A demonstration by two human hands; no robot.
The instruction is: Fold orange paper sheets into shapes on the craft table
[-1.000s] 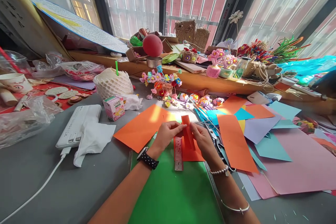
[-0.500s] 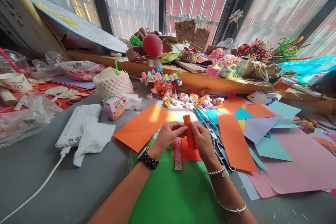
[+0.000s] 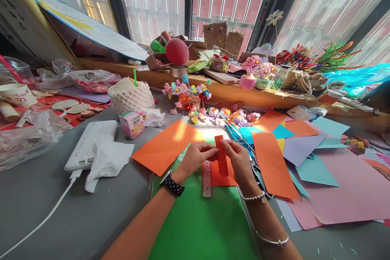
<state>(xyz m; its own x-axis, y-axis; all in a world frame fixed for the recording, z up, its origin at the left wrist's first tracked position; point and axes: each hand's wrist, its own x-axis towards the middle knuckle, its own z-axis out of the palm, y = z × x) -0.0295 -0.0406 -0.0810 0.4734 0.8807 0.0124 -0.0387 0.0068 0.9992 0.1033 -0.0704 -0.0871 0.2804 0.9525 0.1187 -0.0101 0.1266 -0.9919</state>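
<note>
A: What is hidden from you here? The tips of your fingers behind the orange strip are out of sight, and its number of layers is hard to make out

B: Your right hand also covers part of the dark scissors, the green mat runs off the bottom edge, and the orange sheet lies partly behind the strip

A: And how do your fingers stand?

B: Those of your left hand pinch the strip's left edge, and the right ones grip its upper right side; you hold it slightly tilted over the orange sheet, with the ruler to its left

A: What differs from half a second ago?

B: You have the strip a little lower and farther right; your right hand has shifted right too, hiding more of the scissors
</note>
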